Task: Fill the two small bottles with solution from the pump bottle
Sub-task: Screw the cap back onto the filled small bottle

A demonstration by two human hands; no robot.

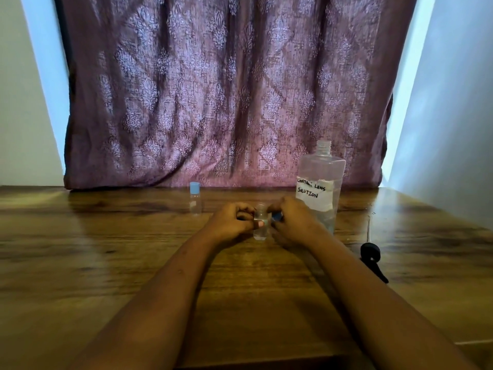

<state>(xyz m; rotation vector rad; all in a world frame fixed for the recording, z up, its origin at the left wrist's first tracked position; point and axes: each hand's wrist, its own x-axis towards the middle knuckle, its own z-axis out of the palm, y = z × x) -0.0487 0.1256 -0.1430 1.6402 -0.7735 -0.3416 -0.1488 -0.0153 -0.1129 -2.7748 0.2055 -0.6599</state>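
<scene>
Bottles first: a capped small bottle [195, 198] stands on our wooden table [80, 249], left of our hands. Our left hand [232, 222] curls round the open small bottle [260, 227]. Our right hand [293, 221] pinches its blue cap [277, 216] beside the neck. We should keep the bottle straight and turn the cap gently. The pump bottle [320, 188] stands right, with its black pump [370, 256] lying nearby.

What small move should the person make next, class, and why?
Probably lower the blue cap, pinched in the right hand, onto the open neck of the small bottle that the left hand grips, and twist. The bottle seems to hold clear liquid, though its level is hard to read.
</scene>
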